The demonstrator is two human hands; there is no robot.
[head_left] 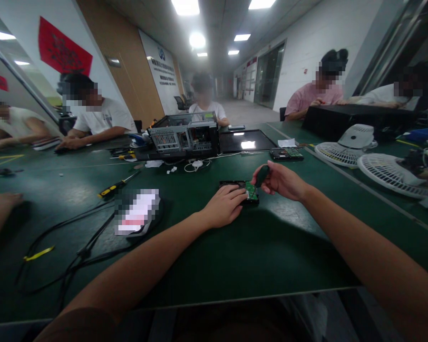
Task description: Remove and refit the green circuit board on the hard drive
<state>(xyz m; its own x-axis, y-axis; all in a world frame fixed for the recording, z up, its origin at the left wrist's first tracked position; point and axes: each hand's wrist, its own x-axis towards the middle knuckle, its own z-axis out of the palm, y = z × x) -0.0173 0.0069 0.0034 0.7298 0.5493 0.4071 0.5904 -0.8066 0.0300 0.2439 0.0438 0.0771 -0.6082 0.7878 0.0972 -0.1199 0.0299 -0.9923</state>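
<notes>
On the green table lies a hard drive (250, 191) with its green circuit board facing up. My left hand (225, 205) holds it down from the left, fingers across its top and the thumb side at its near edge, so much of the drive is covered. In my right hand (276, 180) is a screwdriver with a dark green handle (262, 175), gripped between thumb and fingers. Its thin shaft slants down to the right part of the circuit board. Whether the tip sits in a screw is too small to tell.
An opened computer case (183, 137) stands beyond the drive, beside a dark flat panel (248, 140). Another circuit-board drive (286, 154) lies to the right, near white fans (342, 152). Left are a yellow-black screwdriver (111, 189), black cables (82, 254) and a blurred-out object (137, 213). Several people sit around.
</notes>
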